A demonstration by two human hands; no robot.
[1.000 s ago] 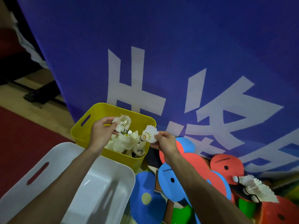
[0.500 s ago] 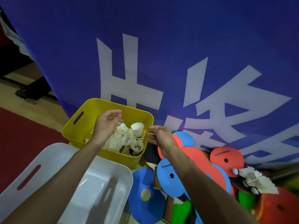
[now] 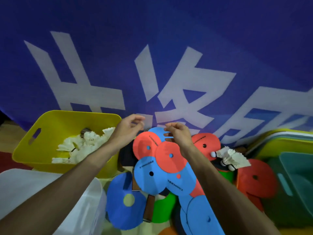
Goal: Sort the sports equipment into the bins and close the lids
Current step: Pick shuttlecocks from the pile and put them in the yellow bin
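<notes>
Shuttlecocks (image 3: 84, 146) partly hidden behind left forearm (image 3: 94, 158); teal bin (image 3: 296, 175) blurred

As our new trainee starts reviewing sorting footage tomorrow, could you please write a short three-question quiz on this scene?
1. True or false: the yellow bin holds white shuttlecocks.
2. Where do the unsorted shuttlecocks lie? A: in the white bin. B: on the paddle pile, right of the right hand. C: inside the teal bin.
3. What do the left hand and the right hand hold?
Key: 1 true; 2 B; 3 nothing, both hover over the paddle pile.
</notes>
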